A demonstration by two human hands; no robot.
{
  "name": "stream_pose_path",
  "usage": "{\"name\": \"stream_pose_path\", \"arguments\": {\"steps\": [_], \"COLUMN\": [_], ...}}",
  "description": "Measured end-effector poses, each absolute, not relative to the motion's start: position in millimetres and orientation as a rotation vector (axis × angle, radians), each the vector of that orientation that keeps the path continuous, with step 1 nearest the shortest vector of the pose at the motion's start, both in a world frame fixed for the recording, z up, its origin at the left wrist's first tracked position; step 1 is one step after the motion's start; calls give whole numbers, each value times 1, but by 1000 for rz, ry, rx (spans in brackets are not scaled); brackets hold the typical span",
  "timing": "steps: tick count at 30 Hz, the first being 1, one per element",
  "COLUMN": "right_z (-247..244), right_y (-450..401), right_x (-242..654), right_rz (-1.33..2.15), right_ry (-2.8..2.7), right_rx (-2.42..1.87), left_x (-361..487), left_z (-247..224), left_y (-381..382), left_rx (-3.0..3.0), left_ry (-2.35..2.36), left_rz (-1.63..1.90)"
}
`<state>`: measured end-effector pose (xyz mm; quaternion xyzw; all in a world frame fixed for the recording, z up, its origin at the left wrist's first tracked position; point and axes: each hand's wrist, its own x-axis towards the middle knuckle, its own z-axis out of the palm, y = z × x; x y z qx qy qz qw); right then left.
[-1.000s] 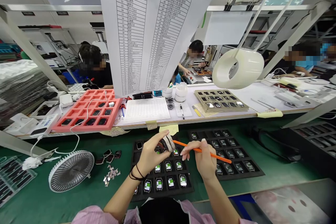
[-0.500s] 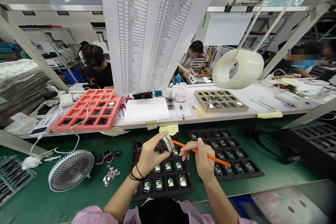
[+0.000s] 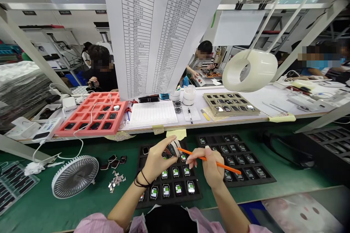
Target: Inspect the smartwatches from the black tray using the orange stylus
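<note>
Left hand (image 3: 156, 156): fingers grasp tilted watch case (image 3: 173, 149); right hand (image 3: 210, 164): fingers pinch orange stick (image 3: 230, 169); its tip now lies farther across the case than a second ago, suggesting working contact.

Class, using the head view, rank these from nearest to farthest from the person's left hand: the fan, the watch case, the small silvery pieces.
From the left hand:
1. Watch case: held in its fingers.
2. Small silvery pieces: scattered on the green surface, to its left.
3. Fan: farther left, beyond the pieces.
</note>
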<state>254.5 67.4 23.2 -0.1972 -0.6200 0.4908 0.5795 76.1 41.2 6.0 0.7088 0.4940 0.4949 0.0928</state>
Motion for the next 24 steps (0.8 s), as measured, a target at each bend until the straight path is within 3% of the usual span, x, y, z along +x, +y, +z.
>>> {"name": "stream_pose_path", "arguments": {"steps": [24], "right_z": [20], "right_y": [74], "right_x": [254], "right_rz": [1199], "right_ry": [-1362], "right_rx": [-462], "left_x": [74], "left_z": [6], "left_y": [40], "left_rx": [1993], "left_ry": [1531], "left_rz": [1397]}}
